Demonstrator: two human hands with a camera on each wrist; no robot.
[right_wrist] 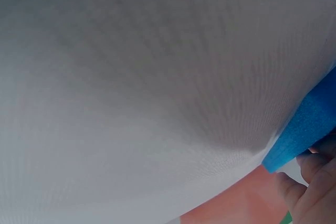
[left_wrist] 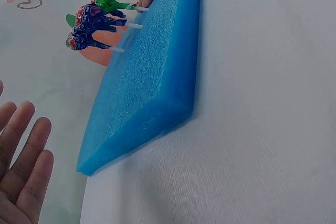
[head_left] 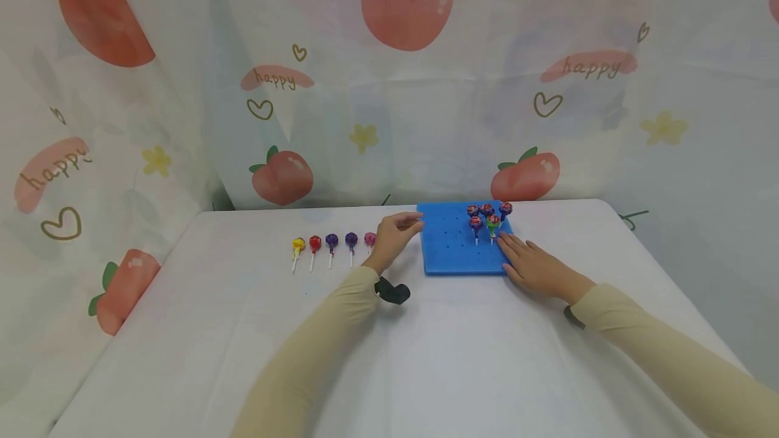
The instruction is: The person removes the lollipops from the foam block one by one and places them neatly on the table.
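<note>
Head view: board is a flat, bright blue slab with small dark holes across its top, lying on the far part of the white table. Left wrist view shows it thick-sided, with a grainy surface.

Five lollipops are visible standing in the board's far right part, white sticks down. The near right one, the green lollipop, has a green and red wrapper; the other four, the dark lollipops, are wrapped in dark blue-purple with red.

Left of the board, a row lies on the table, heads far, sticks near. Left to right: yellow lollipop, red lollipop, two purple lollipops, pink lollipop. The last is partly covered by the left hand.

Left hand is at the board's left edge, between row and board; fingers loose and extended, nothing seen in them. Standing lollipops are to its right, well apart.

Right hand rests on the board's right edge, fingers extended, not grasping. The green lollipop is just beside its fingertips, on the far left side.
</note>
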